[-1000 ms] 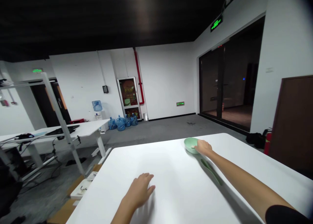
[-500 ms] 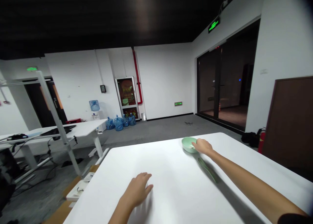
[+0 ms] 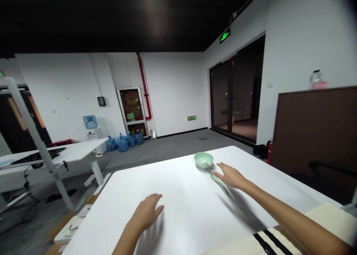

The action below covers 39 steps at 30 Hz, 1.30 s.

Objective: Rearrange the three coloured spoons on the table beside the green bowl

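Two hands spread open over a white table: left hand well apart, right hand just beside a mint-green spoon and bowl (neither gripped).

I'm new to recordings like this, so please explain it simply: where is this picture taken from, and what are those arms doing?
There's no machine here. These are a person's two bare hands, filmed by a camera worn on their head, looking forward and down. The left hand is open at the near side of a white table. The right hand is open farther along, close to a pale green bowl and right by a green spoon-like utensil lying on the table. Neither hand holds anything.
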Motion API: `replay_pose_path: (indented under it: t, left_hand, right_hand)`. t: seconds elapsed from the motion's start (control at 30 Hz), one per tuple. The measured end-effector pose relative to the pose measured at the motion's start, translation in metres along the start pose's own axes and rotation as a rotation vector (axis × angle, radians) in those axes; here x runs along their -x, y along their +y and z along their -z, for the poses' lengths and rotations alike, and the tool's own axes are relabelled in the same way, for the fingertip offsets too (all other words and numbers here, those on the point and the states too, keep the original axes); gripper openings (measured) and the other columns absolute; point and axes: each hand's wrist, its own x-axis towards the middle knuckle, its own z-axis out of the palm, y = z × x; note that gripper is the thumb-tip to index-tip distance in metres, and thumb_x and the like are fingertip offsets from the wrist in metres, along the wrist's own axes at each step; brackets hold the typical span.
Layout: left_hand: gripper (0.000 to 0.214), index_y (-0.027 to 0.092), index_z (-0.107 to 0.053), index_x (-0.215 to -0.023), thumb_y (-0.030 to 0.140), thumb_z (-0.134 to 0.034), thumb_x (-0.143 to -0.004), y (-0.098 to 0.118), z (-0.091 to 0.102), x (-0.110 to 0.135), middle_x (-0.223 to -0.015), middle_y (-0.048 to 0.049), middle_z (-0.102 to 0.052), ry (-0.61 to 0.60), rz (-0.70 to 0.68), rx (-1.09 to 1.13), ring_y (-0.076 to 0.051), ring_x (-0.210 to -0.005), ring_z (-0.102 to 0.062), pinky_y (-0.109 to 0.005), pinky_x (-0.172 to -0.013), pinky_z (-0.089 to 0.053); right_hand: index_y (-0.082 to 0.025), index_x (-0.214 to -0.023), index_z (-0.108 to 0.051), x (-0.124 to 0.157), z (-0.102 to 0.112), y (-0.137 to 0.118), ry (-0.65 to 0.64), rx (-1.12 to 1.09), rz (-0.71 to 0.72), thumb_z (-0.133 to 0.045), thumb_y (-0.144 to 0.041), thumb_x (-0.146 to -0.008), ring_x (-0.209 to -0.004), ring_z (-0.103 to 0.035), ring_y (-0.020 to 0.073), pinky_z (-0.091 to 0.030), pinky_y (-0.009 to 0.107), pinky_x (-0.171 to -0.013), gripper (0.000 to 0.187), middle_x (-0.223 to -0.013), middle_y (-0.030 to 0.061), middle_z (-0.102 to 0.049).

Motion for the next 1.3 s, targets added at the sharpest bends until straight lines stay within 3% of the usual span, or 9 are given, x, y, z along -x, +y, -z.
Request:
replay_pose_path:
  t: [0.1, 0.23, 0.57, 0.87, 1.07, 1.3]
  left_hand:
    - [0.057, 0.026, -0.050, -0.136, 0.054, -0.040, -0.088, -0.001, -0.001, 0.000, -0.145, -0.0049, -0.049, -0.002, -0.002, 0.005, -0.024, -0.134, -0.043, -0.038, -0.109, -0.036]
    - [0.058, 0.026, -0.051, -0.136, 0.055, -0.040, -0.087, 0.000, -0.001, 0.000, -0.144, -0.0053, -0.050, 0.003, 0.003, 0.007, -0.024, -0.134, -0.043, -0.038, -0.109, -0.036]
    - [0.057, 0.025, -0.051, -0.136, 0.053, -0.041, -0.087, 0.003, 0.002, 0.001, -0.144, -0.0049, -0.050, -0.016, 0.003, 0.009, -0.026, -0.133, -0.044, -0.039, -0.109, -0.036]
    - [0.057, 0.025, -0.049, -0.138, 0.052, -0.039, -0.089, 0.007, 0.005, 0.004, -0.147, -0.0058, -0.047, -0.041, 0.023, -0.015, -0.026, -0.135, -0.041, -0.041, -0.110, -0.035]
    - [0.056, 0.024, -0.048, -0.138, 0.049, -0.041, -0.089, 0.010, 0.009, 0.004, -0.146, -0.0069, -0.047, -0.031, 0.030, -0.009, -0.026, -0.135, -0.041, -0.042, -0.110, -0.034]
    - [0.054, 0.026, -0.049, -0.138, 0.048, -0.042, -0.089, 0.011, 0.011, 0.000, -0.146, -0.0060, -0.047, -0.053, 0.044, 0.002, -0.026, -0.135, -0.041, -0.042, -0.110, -0.034]
  right_hand:
    - [-0.018, -0.143, -0.043, 0.009, -0.014, 0.005, -0.016, 0.011, -0.023, -0.037, -0.064, -0.088, -0.132, -0.043, 0.0312, -0.035, 0.040, -0.103, 0.071, -0.150, 0.0163, -0.038]
    - [-0.018, -0.140, -0.045, 0.012, -0.023, 0.008, -0.026, 0.008, -0.012, -0.035, -0.062, -0.089, -0.131, -0.044, 0.0312, -0.036, 0.040, -0.102, 0.068, -0.147, 0.0168, -0.042]
    - [-0.016, -0.128, -0.055, 0.005, -0.009, 0.001, -0.012, 0.007, -0.022, -0.038, -0.053, -0.091, -0.113, -0.057, 0.0286, -0.039, 0.033, -0.090, 0.055, -0.122, 0.0161, -0.063]
    - [-0.017, -0.107, -0.067, -0.071, 0.007, -0.013, -0.035, 0.148, -0.098, -0.041, -0.048, -0.090, -0.102, -0.062, 0.0288, -0.042, 0.033, -0.080, 0.044, -0.111, 0.0160, -0.067]
    - [-0.016, -0.100, -0.069, -0.125, -0.015, -0.011, -0.088, 0.142, -0.176, -0.049, -0.043, -0.084, -0.098, -0.064, 0.0268, -0.044, 0.031, -0.075, 0.037, -0.109, 0.0159, -0.067]
    - [-0.015, -0.107, -0.067, -0.158, -0.049, 0.002, -0.147, 0.080, -0.266, -0.060, -0.046, -0.075, -0.092, -0.066, 0.0270, -0.046, 0.030, -0.069, 0.044, -0.106, 0.0150, -0.068]
